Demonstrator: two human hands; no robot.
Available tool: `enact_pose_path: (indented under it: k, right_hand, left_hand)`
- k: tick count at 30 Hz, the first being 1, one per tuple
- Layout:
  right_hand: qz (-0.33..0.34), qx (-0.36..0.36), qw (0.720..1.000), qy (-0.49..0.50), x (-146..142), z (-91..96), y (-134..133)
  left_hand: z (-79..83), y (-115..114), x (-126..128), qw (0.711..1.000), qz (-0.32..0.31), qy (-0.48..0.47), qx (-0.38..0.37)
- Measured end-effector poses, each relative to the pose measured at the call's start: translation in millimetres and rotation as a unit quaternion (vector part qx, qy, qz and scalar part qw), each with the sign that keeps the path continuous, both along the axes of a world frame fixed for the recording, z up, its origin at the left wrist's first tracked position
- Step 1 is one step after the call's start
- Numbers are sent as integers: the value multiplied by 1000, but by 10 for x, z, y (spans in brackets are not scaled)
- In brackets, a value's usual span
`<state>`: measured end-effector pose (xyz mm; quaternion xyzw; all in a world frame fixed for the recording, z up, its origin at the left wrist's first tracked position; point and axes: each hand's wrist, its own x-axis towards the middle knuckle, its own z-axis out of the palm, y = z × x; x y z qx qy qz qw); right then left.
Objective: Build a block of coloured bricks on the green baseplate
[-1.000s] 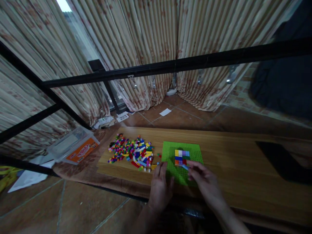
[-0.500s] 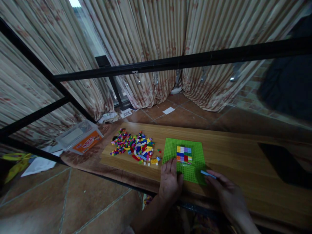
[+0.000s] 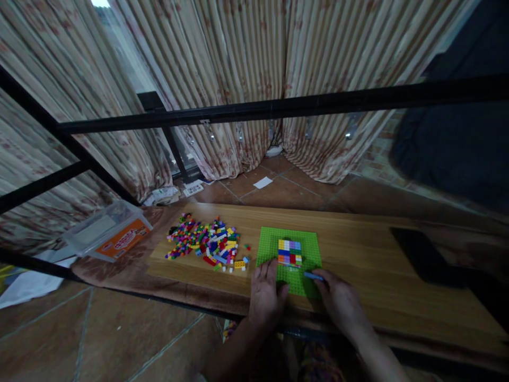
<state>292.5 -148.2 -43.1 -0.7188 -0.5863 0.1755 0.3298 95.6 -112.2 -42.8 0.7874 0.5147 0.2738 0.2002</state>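
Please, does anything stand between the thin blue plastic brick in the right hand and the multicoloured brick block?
Nothing visible does: between the blue brick and the block, only green studded plastic baseplate shows. The left hand lies left of both.

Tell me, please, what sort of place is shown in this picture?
Probably a room in a home: long patterned curtains hang down to a tiled floor, and small colourful toy bricks lie spread on a wooden tabletop. Which room it is, I cannot tell.

The right hand (image 3: 342, 301) has brought the blue brick (image 3: 313, 276) back inward.
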Motion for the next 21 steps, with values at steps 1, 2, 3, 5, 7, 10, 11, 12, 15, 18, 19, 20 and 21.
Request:
enact_pose_path:
  k: [1,2,3,5,7,10,11,12,15,18,19,20,21]
  right_hand:
    - [6,-5,1000,-23,11,22,10]
    - [8,-10,999,-39,25,43,17]
    - [6,-13,999,-47,42,63,21]
    - [-4,-11,999,-34,77,102,37]
    - [-25,1,1000,10,96,150,91]
    - [-55,30,993,99,55,233,297]
    - [-55,46,990,121,21,257,395]
    - [-41,59,988,135,-21,276,499]
    - [9,90,985,147,-163,288,785]
    - [48,94,987,122,-269,248,943]
    - [52,91,988,110,-289,231,965]
    - [52,88,990,100,-301,216,975]
    - [50,85,991,92,-306,202,978]
  left_hand:
    - [2,13,2,1000,6,0,-4]
    - [6,25,6,1000,13,0,-11]
    - [14,37,11,1000,20,0,-20]
    - [36,62,19,999,30,0,-35]
    - [66,87,24,999,29,-3,-46]
    - [123,135,21,998,21,-10,-64]
    - [144,155,19,997,20,-14,-73]
    - [165,178,17,996,21,-19,-83]
    - [217,263,13,992,34,-50,-109]
    - [239,365,15,989,37,-95,-111]
    - [241,399,19,987,33,-108,-110]
    - [242,431,25,987,27,-119,-109]
    - [243,460,33,986,20,-127,-110]
